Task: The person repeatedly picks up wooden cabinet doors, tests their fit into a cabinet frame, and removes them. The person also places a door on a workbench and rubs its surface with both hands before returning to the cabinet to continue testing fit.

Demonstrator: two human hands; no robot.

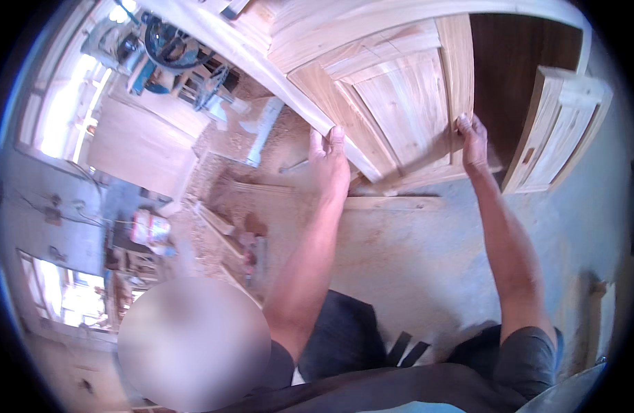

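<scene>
In front of me stands a pale wooden cabinet with a panelled cabinet door (403, 89) in its front. My left hand (329, 165) is closed around the lower end of the cabinet's side post (289, 93), left of the door. At the door's right edge, my right hand (474, 143) grips the wood near the lower corner, with some fingers hidden behind it. A dark opening (513, 82) shows to the right of this door. Beyond it, a second cabinet door (558, 134) is swung outward.
A loose wooden strip (393, 203) lies on the floor below the cabinet. Shavings and offcuts (220, 230) litter the left side, near a plywood sheet (141, 138) and a machine with a wheel (169, 45). A white bucket (150, 227) stands nearby. A blurred disc covers the lower left.
</scene>
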